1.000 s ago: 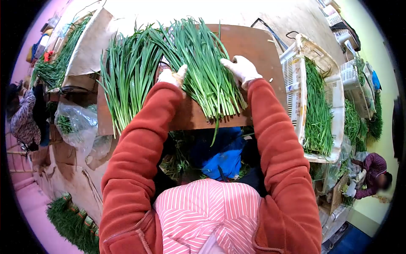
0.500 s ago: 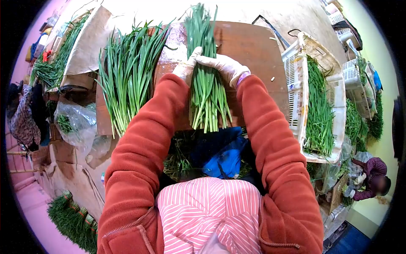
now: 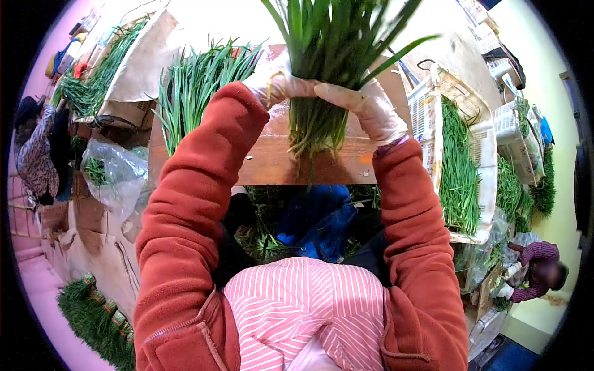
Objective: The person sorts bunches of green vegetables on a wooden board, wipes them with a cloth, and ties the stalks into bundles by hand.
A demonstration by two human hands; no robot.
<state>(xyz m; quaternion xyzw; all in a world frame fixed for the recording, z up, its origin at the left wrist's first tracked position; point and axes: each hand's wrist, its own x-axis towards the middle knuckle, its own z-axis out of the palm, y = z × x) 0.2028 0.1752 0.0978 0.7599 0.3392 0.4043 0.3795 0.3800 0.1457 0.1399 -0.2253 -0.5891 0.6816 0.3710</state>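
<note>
A thick bunch of long, flat green leaves with slender stems (image 3: 318,127) is held over the middle of the brown, smooth-topped desk (image 3: 272,164), between its left and right edges. It stands roughly upright, leaves fanning out at the top and stem ends pointing down towards the near edge; whether they touch the surface, I cannot tell.

The left hand (image 3: 272,85), in a pale glove, presses against the bunch from the left, its grip closed on that side. The right hand (image 3: 374,111), gloved likewise, wraps it from the right, its grip closed too, with the thumb reaching across the front to the left hand's fingers.

A loose heap of similar long green leaves (image 3: 195,86) lies along the desk's left edge, partly hidden by the left sleeve. Beyond the right edge is a white slatted plastic crate (image 3: 489,179) with thin green stalks (image 3: 458,179) inside.

Below the near edge is crumpled blue material (image 3: 315,222). A clear plastic bag (image 3: 111,173) sits off the left edge, and banded green bundles (image 3: 93,315) lie farther towards the lower left. At the lower right is another person in a purplish top (image 3: 537,263).
</note>
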